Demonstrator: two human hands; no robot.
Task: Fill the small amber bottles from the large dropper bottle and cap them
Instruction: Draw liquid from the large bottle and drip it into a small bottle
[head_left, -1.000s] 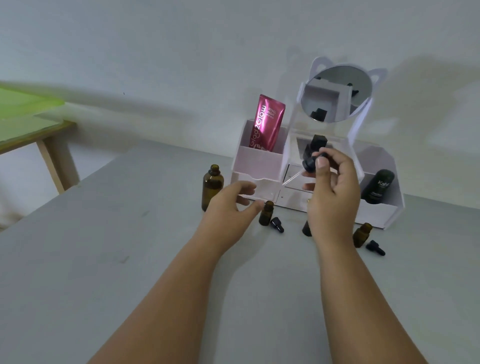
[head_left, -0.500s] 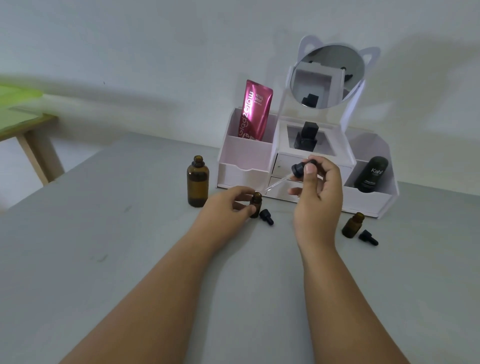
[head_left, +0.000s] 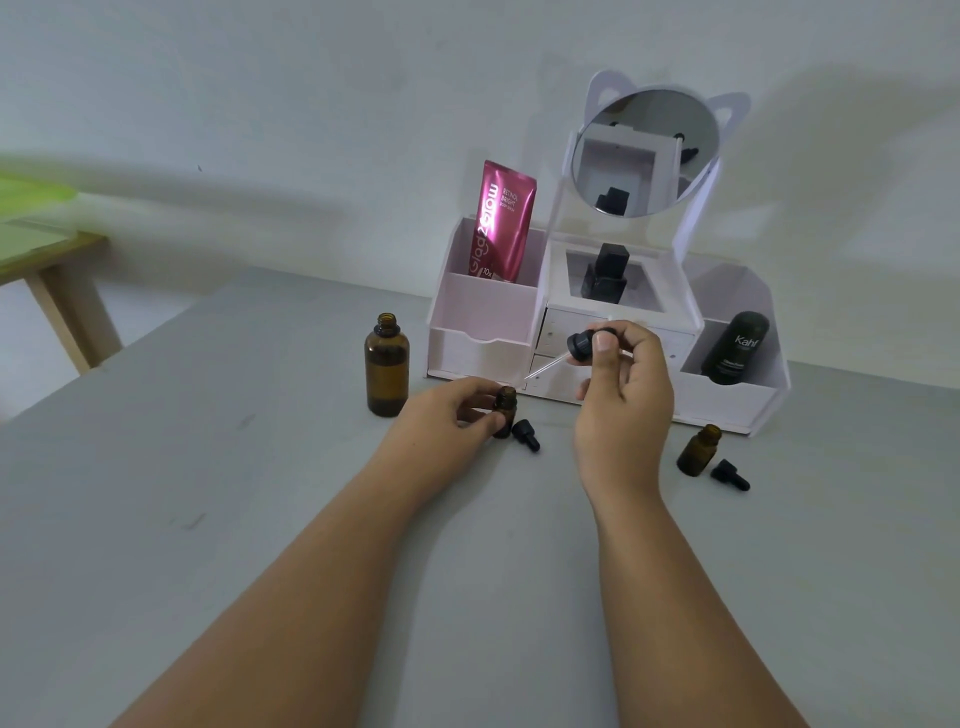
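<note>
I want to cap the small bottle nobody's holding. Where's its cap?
Head view, right side: the black cap lies on the table just right of that small amber bottle.

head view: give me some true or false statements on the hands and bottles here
1. The left hand holds a small bottle standing on the table. True.
2. The right hand pinches the dropper, its glass tip pointing toward that bottle. True.
3. The large bottle is capped. False: its mouth is open.
4. The other small bottle has its cap screwed on. False: the cap lies on the table beside it.
5. The pink tube stands in the left compartment of the organizer. True.
</note>
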